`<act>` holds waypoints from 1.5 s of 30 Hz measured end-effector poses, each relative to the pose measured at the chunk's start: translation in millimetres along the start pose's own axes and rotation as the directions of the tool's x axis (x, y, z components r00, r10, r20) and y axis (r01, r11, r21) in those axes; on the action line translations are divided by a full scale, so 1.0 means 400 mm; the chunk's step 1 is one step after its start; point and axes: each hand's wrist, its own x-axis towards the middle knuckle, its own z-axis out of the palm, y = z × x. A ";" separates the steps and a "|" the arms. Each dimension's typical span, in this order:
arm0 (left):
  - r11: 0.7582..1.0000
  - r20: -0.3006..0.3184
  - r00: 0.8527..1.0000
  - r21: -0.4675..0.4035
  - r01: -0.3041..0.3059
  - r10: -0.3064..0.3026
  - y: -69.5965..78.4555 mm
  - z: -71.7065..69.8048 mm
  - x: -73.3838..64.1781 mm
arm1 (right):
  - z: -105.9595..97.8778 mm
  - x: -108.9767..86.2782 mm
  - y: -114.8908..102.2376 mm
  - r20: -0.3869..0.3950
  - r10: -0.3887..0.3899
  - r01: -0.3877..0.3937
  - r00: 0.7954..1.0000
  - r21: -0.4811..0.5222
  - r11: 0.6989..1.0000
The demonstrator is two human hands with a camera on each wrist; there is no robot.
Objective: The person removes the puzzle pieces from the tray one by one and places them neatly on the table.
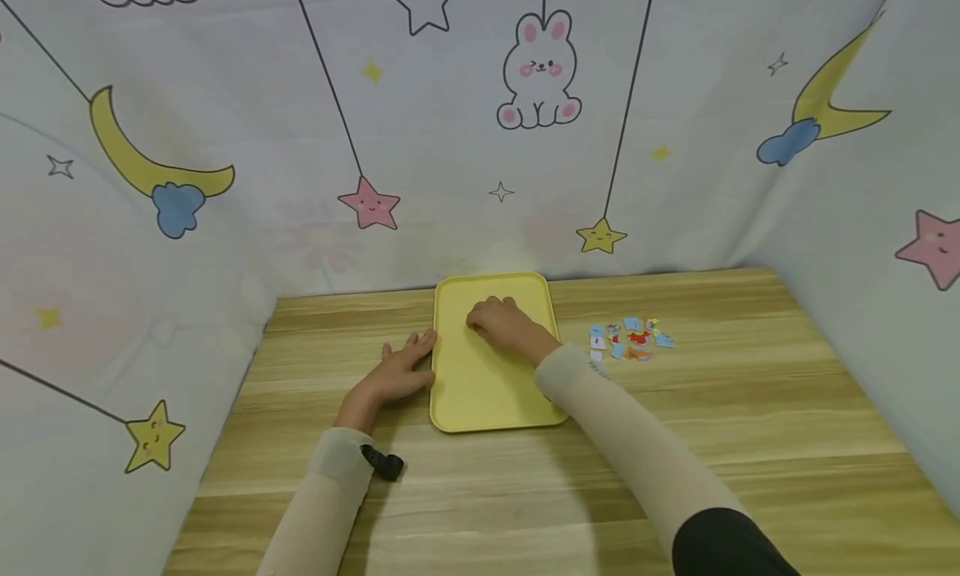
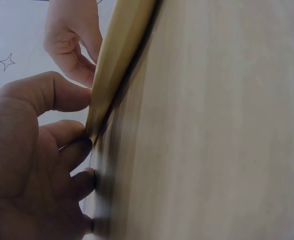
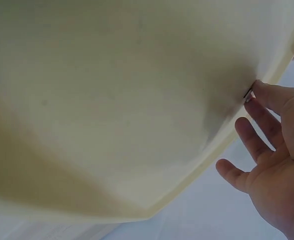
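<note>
A yellow tray [image 1: 491, 405] lies on the table. Over its upper left part is my right hand [image 1: 504, 324]. Between thumb and forefinger that hand pinches a small thin flat piece [image 3: 248, 93], seen edge-on near the tray's surface in the right wrist view; its picture is hidden. My left hand [image 1: 396, 371] rests on the table with fingers spread, its fingertips and thumb touching the tray's left rim. The left wrist view shows that thumb [image 2: 72, 97] against the rim. Several small colourful flat cut-out pieces [image 1: 637, 338] lie right of the tray.
The wood-grain table [image 1: 750, 393] meets a white printed cloth [image 1: 465, 142] at the back and both sides. The tray's far edge is close to the back cloth. A small black device [image 1: 384, 463] is strapped at the left wrist.
</note>
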 end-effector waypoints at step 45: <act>1.000 0.005 1.000 -0.012 0.018 -0.018 -0.001 0.004 -0.007 | -0.066 -0.183 0.087 -0.139 -0.021 0.017 0.990 -0.033 0.999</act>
